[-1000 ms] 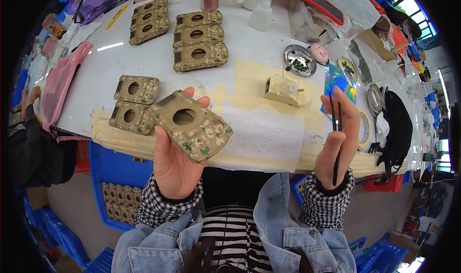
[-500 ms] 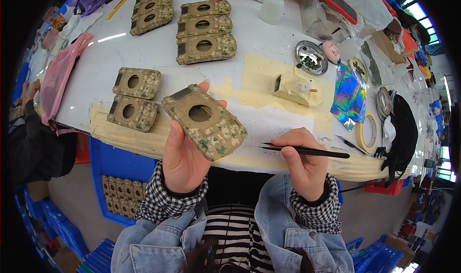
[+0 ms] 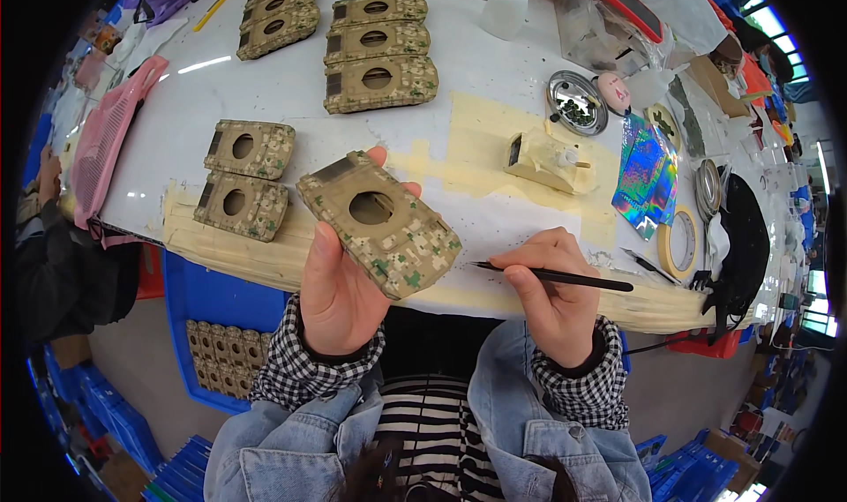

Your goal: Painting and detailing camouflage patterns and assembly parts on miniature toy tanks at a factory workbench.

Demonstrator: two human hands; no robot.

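Observation:
My left hand (image 3: 340,303) is closed round a model tank hull (image 3: 397,253) in pixel camouflage, tilted above the table's near edge. A round hole pierces its upper face. In my right hand (image 3: 560,303) is a pair of black tweezers (image 3: 587,280), pinched between thumb and fingers. Their tips point left at the hull's front corner, a little apart from it; whether they grip anything tiny cannot be made out. Two like hulls (image 3: 243,204) lie left of my left hand. Further back stand a row of three hulls (image 3: 388,83) and another row (image 3: 278,26).
On yellowish paper sits a taped block (image 3: 547,162). Right of it are a round metal dish (image 3: 578,103) with small dark green bits, shiny foil sheets (image 3: 644,184), a tape roll (image 3: 676,242) and a black pouch (image 3: 745,237). A pink basket (image 3: 115,149) stands left; a blue tray (image 3: 207,295) holds small hulls below.
The tweezers' tips, spread before, now lie together. My right hand has shifted slightly left and away from me. The held hull has turned a little.

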